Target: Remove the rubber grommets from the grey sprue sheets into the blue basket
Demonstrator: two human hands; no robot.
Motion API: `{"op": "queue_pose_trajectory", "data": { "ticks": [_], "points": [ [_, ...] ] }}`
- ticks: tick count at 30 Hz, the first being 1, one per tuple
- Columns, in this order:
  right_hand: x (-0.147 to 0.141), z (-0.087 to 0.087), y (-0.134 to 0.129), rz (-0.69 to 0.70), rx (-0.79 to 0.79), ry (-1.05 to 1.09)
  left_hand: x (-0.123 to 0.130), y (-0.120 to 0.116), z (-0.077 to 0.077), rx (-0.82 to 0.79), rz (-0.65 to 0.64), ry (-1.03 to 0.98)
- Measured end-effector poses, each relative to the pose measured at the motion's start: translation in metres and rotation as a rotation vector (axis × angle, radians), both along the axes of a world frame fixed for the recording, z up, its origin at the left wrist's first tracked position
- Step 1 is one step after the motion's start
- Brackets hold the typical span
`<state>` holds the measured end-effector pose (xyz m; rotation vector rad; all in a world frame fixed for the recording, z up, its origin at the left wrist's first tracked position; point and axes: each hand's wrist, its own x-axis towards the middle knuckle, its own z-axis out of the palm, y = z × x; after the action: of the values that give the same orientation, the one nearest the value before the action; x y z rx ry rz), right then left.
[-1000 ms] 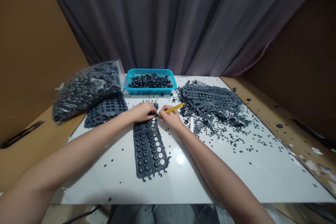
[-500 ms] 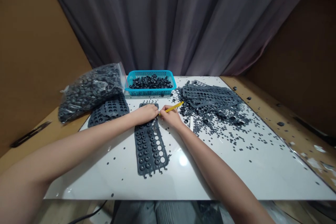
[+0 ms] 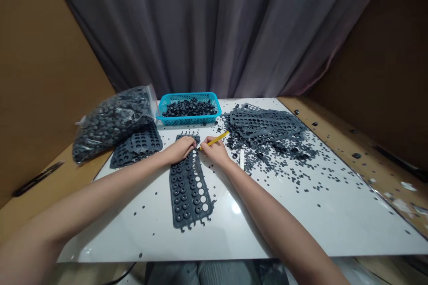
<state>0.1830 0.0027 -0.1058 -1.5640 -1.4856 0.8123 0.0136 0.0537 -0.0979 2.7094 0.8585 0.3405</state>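
Note:
A dark grey rubber sheet (image 3: 187,196) with rows of ring-shaped grommets lies lengthwise on the white table. Round holes run along its right edge, white tabletop showing through. Across the sheet's upper part rests my left hand (image 3: 183,148), its fingers curled in and thumb close to the index finger; what is between them, if anything, is too small to see. My right hand (image 3: 214,150) grips a slim yellow pen-like tool (image 3: 219,138) just right of the sheet. The tool's tip points at the sheet's right edge, near my left fingertips.
Behind the sheet stands a blue basket (image 3: 189,120) of small black pieces. To the left, a clear bag (image 3: 112,120) full of dark parts leans over more sheets (image 3: 138,142). At right lie stacked punched sheets (image 3: 267,122), scattered black discs (image 3: 287,164) and a white stick (image 3: 241,159).
My left hand's fingers have drawn up from lying over the sheet to a curled, pinched pose. The yellow tool stays in my right hand. The whole view has shifted slightly.

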Motion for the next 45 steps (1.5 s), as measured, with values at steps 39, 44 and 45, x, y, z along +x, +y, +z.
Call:
{"op": "queue_pose_trajectory", "data": {
  "ticks": [39, 44, 45],
  "points": [
    [0.002, -0.001, -0.002, 0.001, -0.036, 0.01, 0.011, -0.082, 0.061, -1.672, 0.516, -1.15],
    [0.001, -0.001, -0.002, 0.002, -0.031, 0.017, 0.01, -0.075, 0.054, -1.56, 0.536, -1.064],
    [0.001, -0.001, -0.003, 0.002, -0.027, 0.017, 0.013, -0.069, 0.053, -1.5, 0.533, -1.041]
  ]
}}
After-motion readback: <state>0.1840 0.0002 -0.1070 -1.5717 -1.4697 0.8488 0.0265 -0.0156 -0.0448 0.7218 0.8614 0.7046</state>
